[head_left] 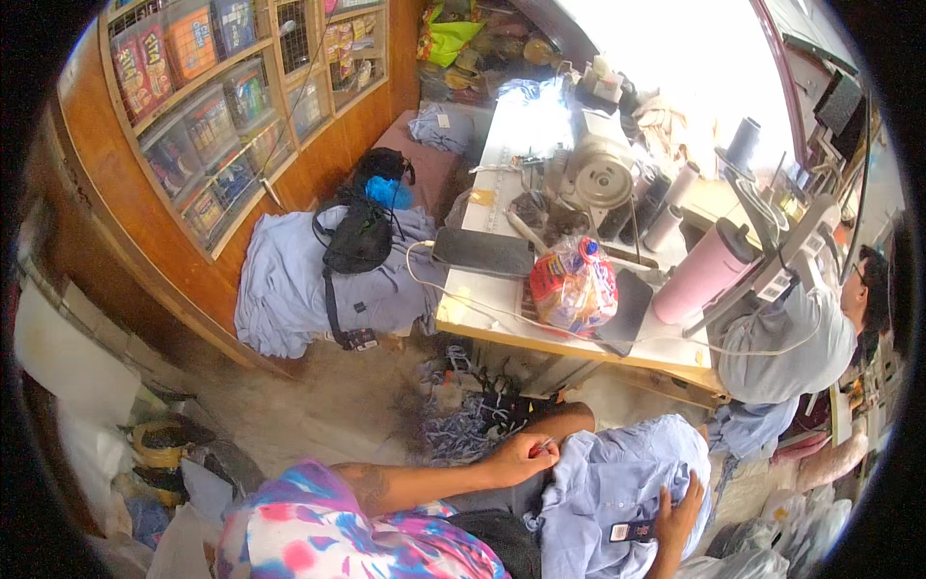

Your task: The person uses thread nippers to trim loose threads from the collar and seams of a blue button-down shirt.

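Clock centred on shirt (pixel 617 473): right hand (pixel 680 510) on it at 4, left hand (pixel 521 459) at 10. Sewing table (pixel 466 301) at 12, co-worker (pixel 786 347) at 2, garment pile (pixel 278 280) at 10, sling bag (pixel 357 238) on top. On table, around plastic bag (pixel 573 287): sewing machine (pixel 603 179) 12, thread cone (pixel 664 230) 2, tumbler (pixel 698 277) 3.

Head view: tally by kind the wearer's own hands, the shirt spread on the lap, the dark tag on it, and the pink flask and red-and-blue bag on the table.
Hands: 2, left hand and right hand
Shirt: 1
Tag: 1
Flask: 1
Bag: 1
Total: 6
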Demonstrator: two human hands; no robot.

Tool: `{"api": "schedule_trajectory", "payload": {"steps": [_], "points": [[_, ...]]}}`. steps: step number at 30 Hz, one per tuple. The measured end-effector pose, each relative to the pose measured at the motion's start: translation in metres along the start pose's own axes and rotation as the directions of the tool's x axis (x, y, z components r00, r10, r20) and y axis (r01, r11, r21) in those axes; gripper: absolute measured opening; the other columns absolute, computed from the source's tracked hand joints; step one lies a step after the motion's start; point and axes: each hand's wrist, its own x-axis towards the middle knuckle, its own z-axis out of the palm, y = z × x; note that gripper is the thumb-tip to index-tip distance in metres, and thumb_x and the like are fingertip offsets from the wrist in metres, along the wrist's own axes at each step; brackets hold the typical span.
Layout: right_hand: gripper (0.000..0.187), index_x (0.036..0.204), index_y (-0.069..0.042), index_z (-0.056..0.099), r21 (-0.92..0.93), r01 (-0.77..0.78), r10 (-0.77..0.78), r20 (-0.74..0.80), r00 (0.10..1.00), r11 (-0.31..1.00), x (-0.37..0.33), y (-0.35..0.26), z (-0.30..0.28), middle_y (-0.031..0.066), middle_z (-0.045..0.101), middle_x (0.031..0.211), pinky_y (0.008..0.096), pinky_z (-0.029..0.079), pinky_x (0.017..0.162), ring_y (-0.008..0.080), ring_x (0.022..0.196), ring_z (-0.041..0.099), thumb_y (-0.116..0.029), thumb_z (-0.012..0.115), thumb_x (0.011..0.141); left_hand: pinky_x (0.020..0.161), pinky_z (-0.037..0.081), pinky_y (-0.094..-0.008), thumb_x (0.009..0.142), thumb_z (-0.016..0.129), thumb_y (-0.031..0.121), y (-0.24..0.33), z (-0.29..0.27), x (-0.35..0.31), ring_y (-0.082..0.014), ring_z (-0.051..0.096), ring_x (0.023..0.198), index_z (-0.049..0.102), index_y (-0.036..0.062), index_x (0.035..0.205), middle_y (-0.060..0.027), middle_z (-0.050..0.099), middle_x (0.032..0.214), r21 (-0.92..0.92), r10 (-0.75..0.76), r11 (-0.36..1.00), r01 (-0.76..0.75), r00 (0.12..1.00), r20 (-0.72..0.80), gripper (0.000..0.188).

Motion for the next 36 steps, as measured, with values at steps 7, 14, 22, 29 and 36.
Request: {"api": "schedule_trajectory", "payload": {"steps": [7, 14, 22, 29, 36], "points": [[0.052, 0.136, 0.002, 0.061, -0.441, -0.400, 0.313, -0.259, 0.914, 0.803, -0.167, 0.136, 0.071, 0.0301, 0.063, 0.131, 0.0551, 0.044, 0.110, 0.0479, 0.123, 0.058, -0.037, 0.063, 0.101, 0.075, 0.052, -0.0429, 0.087, 0.078, 0.040, 0.017, 0.006, 0.032, -0.0337, 0.067, 0.081, 0.069, 0.0049, 0.097, -0.0136, 0.067, 0.082, 0.385, 0.182, 0.911, -0.151, 0.982, -0.046, 0.037], [0.048, 0.133, -0.001, 0.064, -0.137, -0.652, 0.607, -0.263, 0.750, 0.746, -0.209, 0.123, 0.060, 0.0295, 0.064, 0.129, 0.0569, 0.048, 0.106, 0.0484, 0.117, 0.061, -0.039, 0.062, 0.103, 0.076, 0.051, -0.0503, 0.090, 0.066, 0.022, -0.012, 0.022, 0.084, -0.0376, 0.067, 0.087, 0.065, 0.0039, 0.091, -0.0176, 0.067, 0.085, 0.627, 0.115, 0.733, -0.265, 0.956, 0.269, 0.018], [0.048, 0.133, -0.006, 0.066, 0.034, -0.700, 0.671, -0.322, 0.668, 0.714, -0.240, 0.118, 0.048, 0.0293, 0.064, 0.130, 0.0584, 0.048, 0.104, 0.0488, 0.116, 0.062, -0.043, 0.061, 0.103, 0.071, 0.053, -0.0477, 0.093, 0.069, 0.028, 0.079, -0.004, 0.095, -0.0358, 0.069, 0.081, 0.067, 0.0046, 0.097, -0.0176, 0.068, 0.086, 0.480, 0.399, 0.830, -0.284, 0.903, -0.156, 0.024], [0.050, 0.137, 0.003, 0.056, 0.250, -0.659, 0.692, -0.425, 0.583, 0.709, -0.264, 0.070, 0.058, 0.0253, 0.060, 0.135, 0.0496, 0.041, 0.113, 0.0388, 0.127, 0.056, -0.024, 0.069, 0.097, 0.074, 0.055, -0.0437, 0.091, 0.070, 0.019, 0.046, -0.005, 0.097, -0.0312, 0.070, 0.082, 0.068, 0.0054, 0.111, -0.0182, 0.072, 0.092, 0.678, 0.370, 0.711, -0.184, 0.919, -0.139, 0.024], [0.038, 0.125, 0.001, 0.060, 0.147, -0.544, 0.532, -0.522, 0.667, 0.826, -0.190, -0.025, 0.015, 0.0183, 0.061, 0.122, 0.0410, 0.048, 0.094, 0.0330, 0.103, 0.061, -0.010, 0.072, 0.091, 0.058, 0.044, -0.0277, 0.098, 0.071, 0.020, 0.057, 0.051, 0.063, -0.0079, 0.052, 0.064, 0.072, 0.0020, 0.102, 0.0004, 0.062, 0.072, 0.576, 0.098, 0.814, -0.071, 0.995, -0.017, 0.019]]}}
